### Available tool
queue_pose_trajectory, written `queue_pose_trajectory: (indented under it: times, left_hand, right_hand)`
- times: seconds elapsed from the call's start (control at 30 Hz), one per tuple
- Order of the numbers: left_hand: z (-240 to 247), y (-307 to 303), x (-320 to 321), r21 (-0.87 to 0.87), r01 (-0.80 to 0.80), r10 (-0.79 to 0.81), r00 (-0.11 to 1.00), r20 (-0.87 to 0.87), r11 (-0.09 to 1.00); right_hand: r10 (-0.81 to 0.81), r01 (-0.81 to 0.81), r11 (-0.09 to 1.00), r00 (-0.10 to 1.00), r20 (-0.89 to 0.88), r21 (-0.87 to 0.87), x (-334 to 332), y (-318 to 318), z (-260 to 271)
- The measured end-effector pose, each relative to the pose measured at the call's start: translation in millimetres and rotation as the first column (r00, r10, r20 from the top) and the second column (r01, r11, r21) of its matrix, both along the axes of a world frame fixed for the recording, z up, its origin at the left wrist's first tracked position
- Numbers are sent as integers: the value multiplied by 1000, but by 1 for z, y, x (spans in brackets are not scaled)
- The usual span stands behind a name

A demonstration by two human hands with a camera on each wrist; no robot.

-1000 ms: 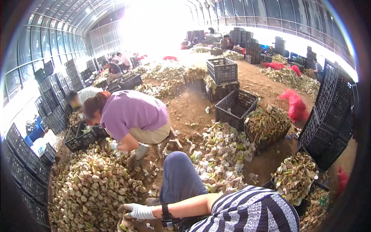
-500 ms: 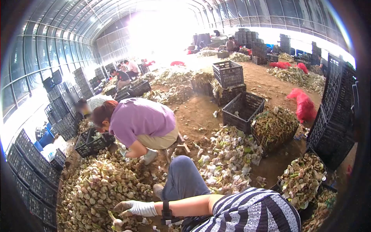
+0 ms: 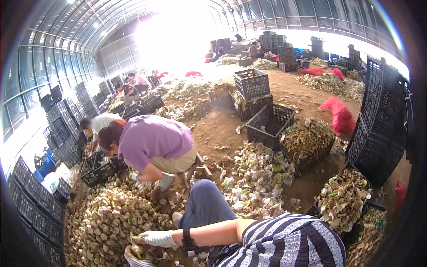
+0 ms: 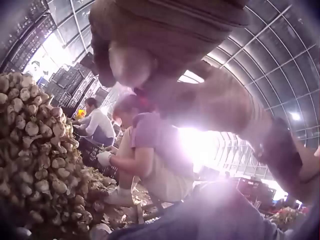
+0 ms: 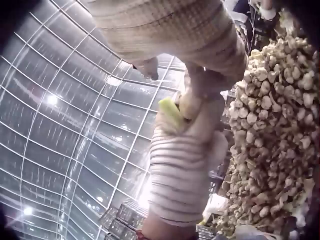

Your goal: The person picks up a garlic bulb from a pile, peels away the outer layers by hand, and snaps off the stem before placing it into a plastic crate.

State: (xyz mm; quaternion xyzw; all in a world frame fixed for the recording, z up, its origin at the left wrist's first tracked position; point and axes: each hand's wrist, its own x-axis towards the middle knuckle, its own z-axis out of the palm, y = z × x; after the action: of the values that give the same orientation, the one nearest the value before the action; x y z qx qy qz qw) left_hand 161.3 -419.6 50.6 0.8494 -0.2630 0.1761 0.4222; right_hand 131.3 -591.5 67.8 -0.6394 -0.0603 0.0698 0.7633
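Note:
In the head view my gloved left hand [image 3: 137, 261] is at the bottom edge, partly cut off, and grips a garlic bulb [image 3: 137, 249]. My right hand [image 3: 158, 239], in a pale ribbed-cuff glove, meets it from above with curled fingers at the bulb. The left wrist view shows the round bulb [image 4: 131, 65] under the left hand's fingers. From the right wrist view, a short green stem piece [image 5: 171, 114] pokes out between the two hands. Close by on the left lies a large heap of garlic bulbs [image 3: 104, 218].
A person in a purple shirt [image 3: 153, 140] crouches across the heap beside a black crate [image 3: 98, 171]. Peeled skins [image 3: 255, 178] litter the floor. Filled crates and a tall crate stack [image 3: 378, 124] stand right. Red net sacks [image 3: 340, 116] lie behind.
Half a second ago my right fingers were stretched out over a stemmed garlic bulb; now they are curled at it. My left hand has come further into the head view.

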Motion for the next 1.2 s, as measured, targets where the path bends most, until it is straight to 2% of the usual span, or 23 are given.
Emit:
queue_pose_trajectory:
  times: [0.1,0.13,0.2,0.23,0.3,0.33,0.37,0.4,0.47,0.53,0.57,0.63,0.7,0.73,0.8,0.9,0.97,1.03,1.07,1.1,1.13,1.2]
  left_hand:
    - [8,-9,-10,39,-32,28,996,89,999]
    - [11,-10,-13,47,-35,31,996,79,998]
    - [15,-11,-17,-130,15,-30,993,-115,991]
    - [13,-9,-18,-114,22,-36,992,-123,993]
    - [11,-7,-16,37,-88,86,994,62,995]
    - [16,-4,-20,6,-60,59,985,161,998]
    - [16,-2,-20,10,-65,62,985,158,998]
    - [15,0,-19,-31,-58,61,992,108,998]
    - [12,2,-19,-71,-52,56,997,51,996]
    - [12,5,-21,-289,-27,-17,989,-147,957]
    - [15,6,-23,-286,-32,-12,988,-153,958]
    - [21,5,-28,-90,-63,56,995,-81,994]
    - [14,7,-25,-115,-55,44,995,-91,992]
    - [8,9,-23,-143,-47,34,995,-97,989]
    - [-9,15,-12,-162,-21,4,994,-105,987]
    - [7,8,-22,-174,-2,-17,994,-111,985]
    - [13,4,-27,-157,-2,-16,993,-113,988]
    - [8,6,-23,-163,-80,50,982,-180,983]
    - [6,10,-21,-161,-82,52,982,-181,984]
    - [3,15,-17,-65,-98,88,986,-141,993]
    - [0,20,-14,30,-116,119,988,-98,993]
    - [-9,25,-10,-8,-105,103,986,-133,994]
  right_hand:
    - [-100,100,991,995,11,-84,12,8,5]
    - [-214,216,975,976,28,-62,13,18,9]
    - [-194,195,981,981,-11,13,6,24,10]
    - [-176,179,980,984,-34,83,1,25,16]
    - [-222,222,968,975,-16,117,18,33,-5]
    - [-190,187,975,982,14,117,22,35,-9]
    - [-158,152,981,987,42,117,25,37,-14]
    - [-138,129,975,990,36,182,30,40,-18]
    - [-91,86,976,996,18,199,28,35,-17]
    - [-40,38,976,999,2,216,31,35,-22]
    - [-59,54,979,998,21,196,35,36,-29]
    - [-80,73,981,996,36,179,42,41,-37]
    - [7,0,951,1000,-20,310,47,48,-42]
    - [-16,6,974,999,43,227,38,45,-33]
    - [-32,22,966,999,34,256,44,51,-42]
    - [-3,-16,943,998,57,332,47,49,-50]
    - [-5,-5,993,997,78,121,42,38,-44]
    - [7,-14,997,996,92,72,39,33,-39]
    - [-7,9,1000,995,96,-27,40,32,-40]
    - [-19,32,991,995,102,-127,41,32,-40]
    - [-42,57,992,991,128,-114,39,33,-38]
    - [-44,56,994,990,136,-90,44,37,-47]
